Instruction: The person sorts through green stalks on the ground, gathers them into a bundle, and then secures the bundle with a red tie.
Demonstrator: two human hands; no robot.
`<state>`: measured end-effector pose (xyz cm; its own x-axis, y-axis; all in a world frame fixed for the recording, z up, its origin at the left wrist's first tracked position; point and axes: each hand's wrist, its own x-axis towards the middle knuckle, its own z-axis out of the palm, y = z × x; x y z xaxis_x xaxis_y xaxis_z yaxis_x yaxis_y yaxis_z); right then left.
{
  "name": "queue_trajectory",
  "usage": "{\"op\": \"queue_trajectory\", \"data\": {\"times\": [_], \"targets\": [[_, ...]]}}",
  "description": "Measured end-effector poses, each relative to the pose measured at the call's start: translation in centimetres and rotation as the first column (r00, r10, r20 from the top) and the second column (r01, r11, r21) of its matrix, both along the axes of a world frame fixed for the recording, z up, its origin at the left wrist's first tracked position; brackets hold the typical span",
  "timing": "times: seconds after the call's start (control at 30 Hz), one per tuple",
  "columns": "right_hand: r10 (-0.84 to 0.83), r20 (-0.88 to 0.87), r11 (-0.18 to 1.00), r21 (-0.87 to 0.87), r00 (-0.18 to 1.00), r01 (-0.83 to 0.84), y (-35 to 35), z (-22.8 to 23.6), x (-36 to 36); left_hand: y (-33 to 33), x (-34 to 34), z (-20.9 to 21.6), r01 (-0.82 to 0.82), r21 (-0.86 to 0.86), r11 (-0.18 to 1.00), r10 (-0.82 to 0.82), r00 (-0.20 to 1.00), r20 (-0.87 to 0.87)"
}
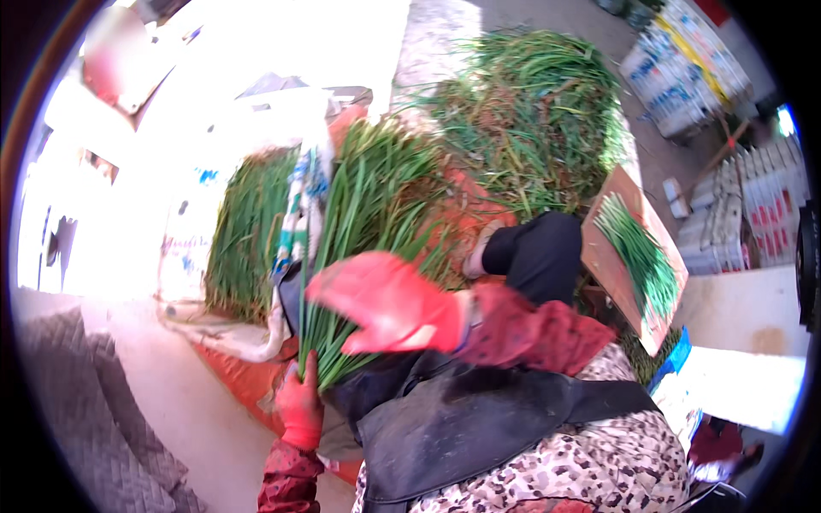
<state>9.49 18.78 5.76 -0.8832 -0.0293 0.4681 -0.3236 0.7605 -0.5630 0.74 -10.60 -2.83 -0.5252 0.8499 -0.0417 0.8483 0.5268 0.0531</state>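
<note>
My left hand (299,409), in a red glove, grips the lower end of a bunch of long green onion stalks (359,231) that fans up and away from me. My right hand (389,303), also red-gloved, lies flat and open across the front of the same bunch, fingers pointing left. Both sleeves are dark red with a pattern. A black apron (479,419) over a spotted top covers my lap below the hands.
A laid-out row of green stalks (248,231) rests on sacking at the left. A large loose heap of greens (530,111) lies beyond. A wooden board (633,256) carries a small bunch at the right. Stacked white crates (684,68) stand at the far right.
</note>
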Motion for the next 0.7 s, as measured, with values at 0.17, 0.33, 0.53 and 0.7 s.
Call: {"op": "queue_trajectory", "data": {"times": [0.17, 0.33, 0.53, 0.7], "targets": [[0.286, -0.025, 0.951, 0.130, 0.958, -0.280, -10.8, -4.6, -5.8, -2.1, -2.8, 3.2, 0.080, 0.078, 0.994, -0.077, 0.996, -0.041], [0.075, 0.077, 0.980, 0.178, 0.994, -0.087, -6.3, -5.1, -3.6, 3.8, -2.1, 8.0, 0.169, 0.129, 0.977, -0.165, 0.985, -0.045], [-0.161, 0.279, 0.946, 0.317, 0.946, 0.068, 1.9, -1.8, 1.6, 14.2, -1.6, 10.1, 0.351, -0.047, 0.935, -0.351, 0.936, 0.010], [-0.457, 0.217, 0.809, 0.506, 0.863, 0.301, 9.0, 5.4, 13.4, 24.0, 1.4, 10.1, 0.686, 0.406, 0.603, -0.738, 0.673, -0.041]]}}
